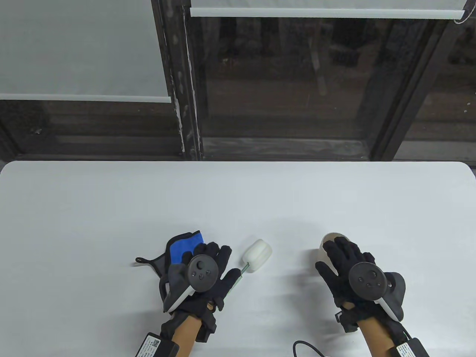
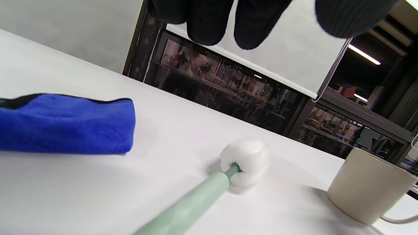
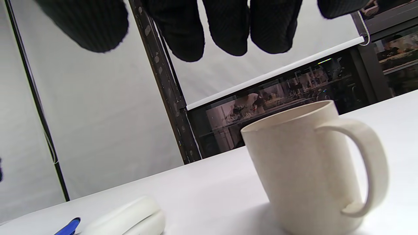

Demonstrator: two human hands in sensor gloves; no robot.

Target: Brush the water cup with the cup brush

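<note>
Beige water cup (image 3: 300, 169) upright on the white worktop (image 1: 111, 208), toward the near right, handle showing at the right in the right wrist view; interior not visible, so contents impossible to tell. Cup brush (image 2: 225, 176) lying flat left of the cup and apart from it, white sponge head (image 1: 256, 254) pointing away toward the far right, pale green handle (image 2: 192, 204) running back toward the near edge. Blue cloth (image 2: 65, 122) folded on the worktop just left of the brush, partly hidden under the left hand in the table view.

Broad bare worktop across the far half and on both outer sides; all objects clustered near the front edge. Dark window frames and white roller blinds beyond the far edge.

Left hand (image 1: 199, 273) over the brush handle and the cloth's near corner, fingers (image 2: 209, 23) loosely spread and hanging above the worktop in the left wrist view, gripping nothing; contact between the thumb and the handle impossible to tell. Right hand (image 1: 349, 273) over the cup's near side, fingers (image 3: 228, 29) extended and apart, fingertips above the rim with a visible gap in the right wrist view, holding nothing.
</note>
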